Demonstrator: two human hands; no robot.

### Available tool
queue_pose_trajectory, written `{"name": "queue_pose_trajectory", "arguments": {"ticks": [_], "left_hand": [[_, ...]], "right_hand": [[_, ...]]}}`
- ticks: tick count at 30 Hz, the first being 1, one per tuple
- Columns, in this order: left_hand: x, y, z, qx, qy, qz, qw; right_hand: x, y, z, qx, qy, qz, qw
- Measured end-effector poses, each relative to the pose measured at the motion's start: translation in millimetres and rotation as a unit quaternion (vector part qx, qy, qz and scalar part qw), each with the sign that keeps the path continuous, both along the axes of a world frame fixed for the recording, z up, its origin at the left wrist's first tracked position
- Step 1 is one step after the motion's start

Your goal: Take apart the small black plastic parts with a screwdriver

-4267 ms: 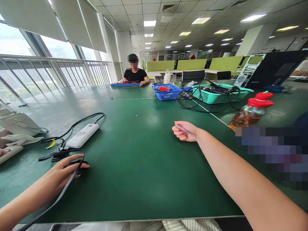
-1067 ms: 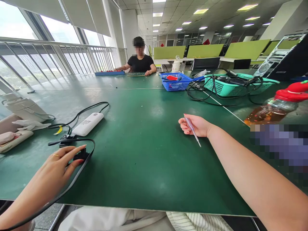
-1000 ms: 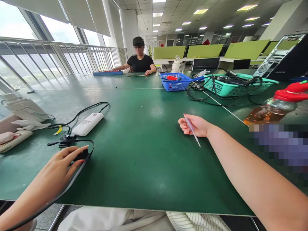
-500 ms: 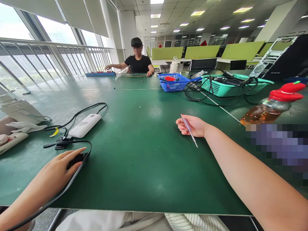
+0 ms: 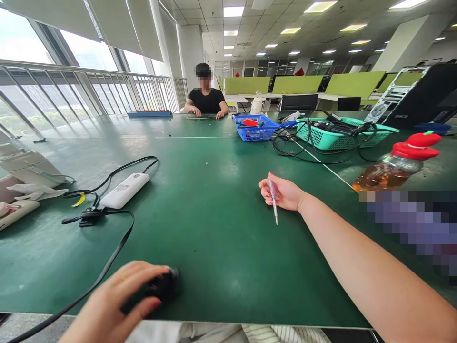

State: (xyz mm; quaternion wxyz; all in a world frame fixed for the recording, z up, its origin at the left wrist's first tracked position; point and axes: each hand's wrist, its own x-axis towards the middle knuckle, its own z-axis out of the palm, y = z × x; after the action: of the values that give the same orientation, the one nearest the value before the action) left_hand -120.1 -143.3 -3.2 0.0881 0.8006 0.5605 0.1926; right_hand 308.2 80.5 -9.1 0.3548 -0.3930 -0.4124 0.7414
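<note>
Toward the lower left of the frame, a rounded, dark black object [image 5: 168, 284], blurred, is gripped by the left hand [image 5: 116, 297] near the edge of the smooth green surface [image 5: 228, 267]. Right of centre, the right hand [image 5: 285, 191] has its grip closed on a slim, pale-purple, pen-like tool [image 5: 273, 197]. Both are already in hand but well apart, the tool's tip not yet touching the black object.

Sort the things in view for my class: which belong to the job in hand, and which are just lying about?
In the job:
black object, blurred, in the left hand
slim purple tool, in the right hand

Apparently just lying about:
white device with a cable
blue basket
green basket
red-topped bottle
</note>
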Motion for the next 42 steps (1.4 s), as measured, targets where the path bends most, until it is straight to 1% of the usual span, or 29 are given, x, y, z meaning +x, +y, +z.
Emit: {"name": "queue_pose_trajectory", "arguments": {"ticks": [2, 3, 4, 6, 8, 10, 12, 14, 17, 21, 25, 30, 42], "left_hand": [[37, -3, 12.3, -0.038, -0.018, -0.125, 0.991], [55, 1, 20.4, -0.055, -0.021, -0.174, 0.983], [72, 8, 28.4, -0.061, -0.027, -0.225, 0.972], [103, 33, 40.3, -0.066, -0.032, -0.285, 0.956], [128, 69, 43.2, -0.054, -0.028, -0.297, 0.953], [148, 107, 37.7, -0.04, -0.003, -0.275, 0.96], [163, 140, 28.2, -0.032, 0.027, -0.239, 0.97], [173, 165, 18.6, -0.024, 0.037, -0.2, 0.979], [176, 186, 8.0, -0.013, 0.013, -0.169, 0.985], [169, 193, 0.7, -0.036, -0.037, -0.141, 0.989], [166, 193, -1.3, -0.038, -0.056, -0.116, 0.991], [168, 192, -1.8, -0.024, -0.052, -0.132, 0.99], [166, 193, -5.4, -0.019, -0.061, -0.131, 0.989]], "right_hand": [[-4, -1, -0.1, 0.016, 0.011, -0.037, 0.999], [-7, -2, -0.1, 0.025, 0.015, -0.054, 0.998], [-10, -3, -0.2, 0.033, 0.018, -0.066, 0.997], [-15, -5, -0.5, 0.046, 0.024, -0.074, 0.996], [-20, -7, -1.3, 0.056, 0.029, -0.073, 0.995], [-23, -8, -2.0, 0.08, 0.034, -0.087, 0.992], [-24, -8, -2.1, 0.127, 0.047, -0.129, 0.982], [-25, -8, -1.1, 0.179, 0.059, -0.181, 0.965], [-25, -7, 1.3, 0.235, 0.051, -0.234, 0.942], [-28, -8, 2.9, 0.278, 0.002, -0.273, 0.921], [-34, -11, 3.2, 0.328, -0.031, -0.265, 0.906], [-41, -16, 5.0, 0.379, -0.047, -0.242, 0.892], [-33, -14, 1.0, 0.389, -0.068, -0.246, 0.885]]}}
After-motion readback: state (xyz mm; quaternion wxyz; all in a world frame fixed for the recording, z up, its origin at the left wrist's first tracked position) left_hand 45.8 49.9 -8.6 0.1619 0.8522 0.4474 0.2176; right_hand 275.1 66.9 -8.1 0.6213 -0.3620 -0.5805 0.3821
